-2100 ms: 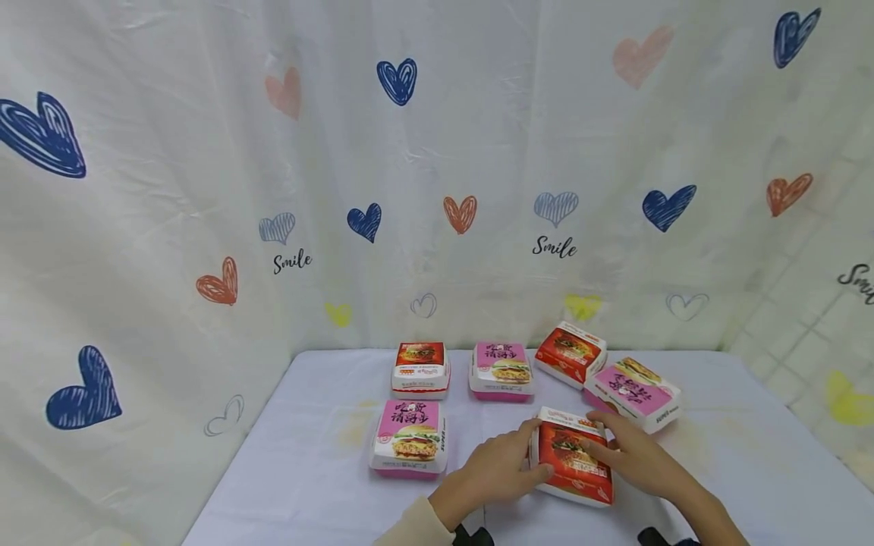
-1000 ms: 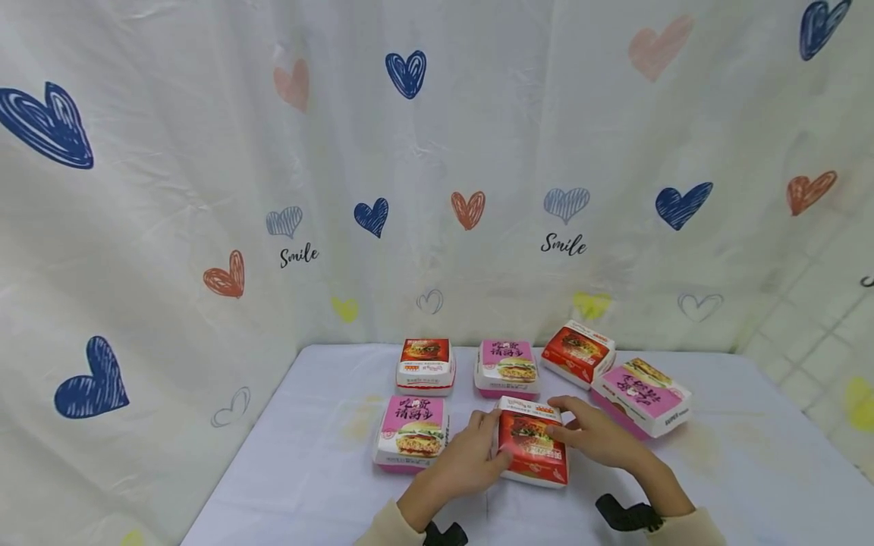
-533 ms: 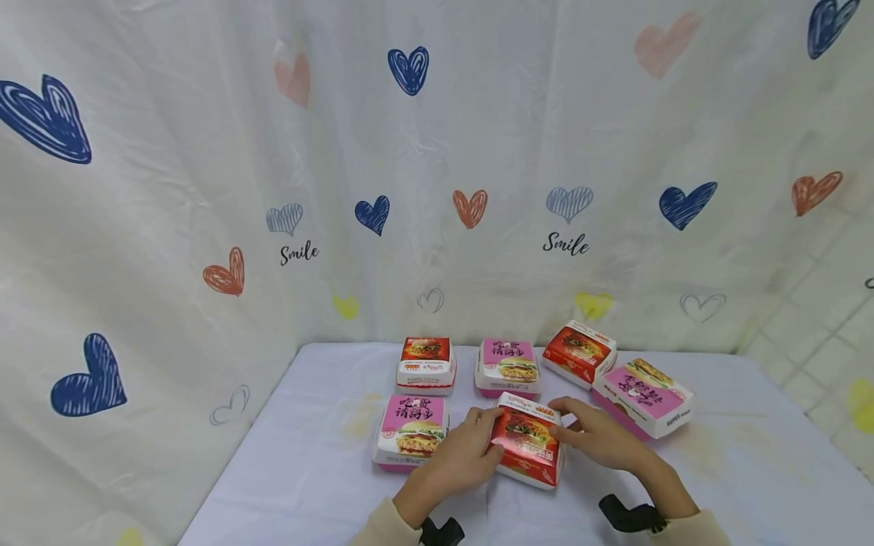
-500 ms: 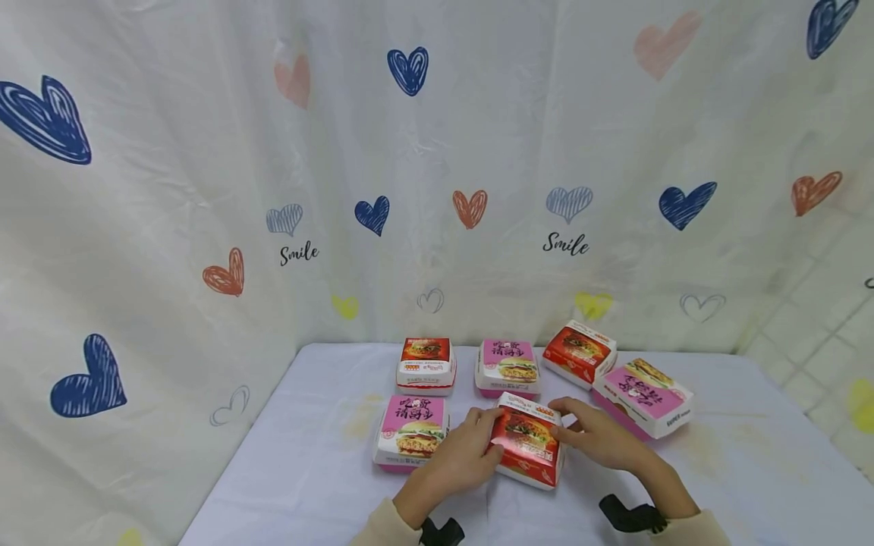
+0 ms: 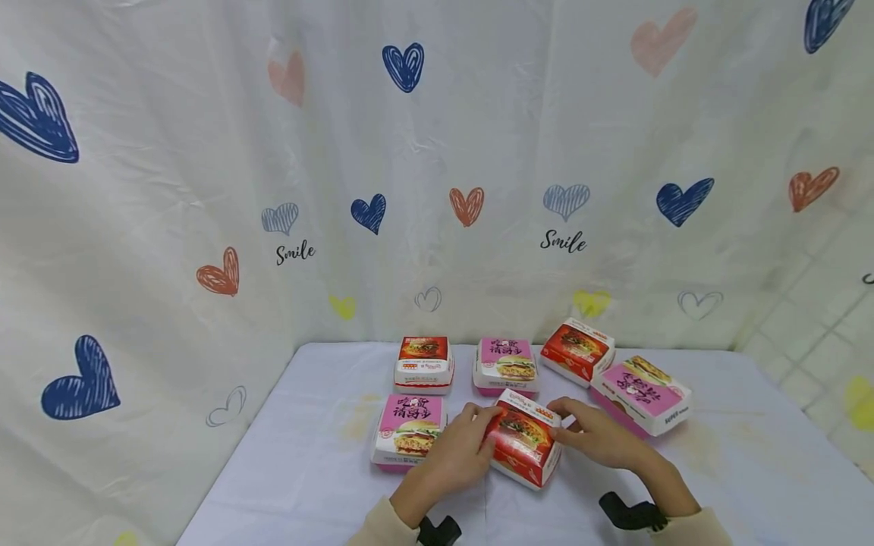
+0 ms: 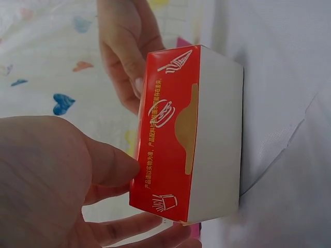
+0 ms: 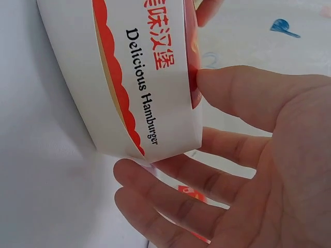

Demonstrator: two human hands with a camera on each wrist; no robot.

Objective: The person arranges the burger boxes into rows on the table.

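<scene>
In the head view, a red and white hamburger box sits on the white-covered table, turned at an angle. My left hand holds its left side, thumb near the front and fingers at the back corner. At its back right corner, my right hand grips with thumb on the red lid edge and fingers bent behind. The left wrist view shows a red flap with a tan patch on the box. "Delicious Hamburger" is printed on the box side in the right wrist view.
A pink box stands close left of my left hand. Behind are a red box, another pink box, a slanted red box and a slanted pink box. A heart-printed curtain hangs behind the table.
Both hands have moved the red hamburger box leftward from near the slanted boxes, then turned it clockwise as seen from above. The other boxes stay in place.
</scene>
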